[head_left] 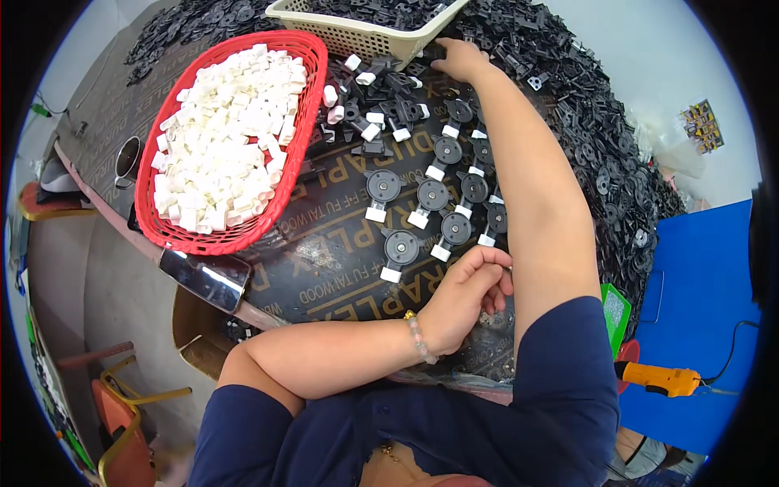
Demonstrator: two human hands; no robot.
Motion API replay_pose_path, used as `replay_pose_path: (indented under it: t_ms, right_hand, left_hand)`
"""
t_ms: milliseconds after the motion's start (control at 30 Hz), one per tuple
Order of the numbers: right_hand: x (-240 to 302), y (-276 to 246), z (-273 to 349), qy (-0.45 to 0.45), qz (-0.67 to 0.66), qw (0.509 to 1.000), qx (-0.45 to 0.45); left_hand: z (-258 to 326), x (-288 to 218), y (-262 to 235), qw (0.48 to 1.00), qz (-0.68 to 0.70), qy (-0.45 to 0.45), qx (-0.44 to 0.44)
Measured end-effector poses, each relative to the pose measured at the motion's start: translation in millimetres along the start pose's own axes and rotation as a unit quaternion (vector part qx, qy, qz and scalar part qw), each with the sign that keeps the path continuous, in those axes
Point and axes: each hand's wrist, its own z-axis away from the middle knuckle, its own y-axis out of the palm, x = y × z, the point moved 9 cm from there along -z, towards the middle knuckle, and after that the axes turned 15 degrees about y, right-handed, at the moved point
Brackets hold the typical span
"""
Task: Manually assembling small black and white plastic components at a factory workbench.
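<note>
My left hand (469, 299) is in front of me at the near side of the dark printed board, its fingers curled together beside the rows of assembled parts. Whatever those fingers hold, if anything, is hidden. Stretched far forward, my right hand (461, 60) reaches to loose black plastic parts by the corner of a cream basket (357, 36); its thumb and finger are apart. Between the hands lie several round black discs on brackets (401, 247), each with a white block (391, 276) at its end. My right forearm covers some of them.
A red basket (312, 122) full of white blocks stands at the left, near a phone (204, 278) and a metal cup (128, 158). Heaps of black parts (580, 138) line the far and right sides. An orange electric screwdriver (661, 379) lies on a blue surface (690, 308).
</note>
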Motion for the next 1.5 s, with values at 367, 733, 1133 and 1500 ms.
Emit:
replay_pose_path:
  t_ms: [367,733,1133,1500]
  right_hand:
    - [-72,-164,126,-0.053,-0.216,0.974,-0.050]
    - [-133,-190,340,0.023,-0.312,0.949,-0.045]
    - [-144,-136,495,0.039,-0.080,0.966,0.241]
    - [-105,-130,400,-0.085,-0.122,0.989,0.020]
  left_hand:
    - [14,-40,27,0.942,-0.202,0.240,0.117]
    - [-5,-33,19,0.871,-0.414,0.235,0.122]
    - [-14,-120,7,0.867,-0.251,0.430,-0.017]
    - [-23,-142,14,0.705,-0.545,0.454,0.006]
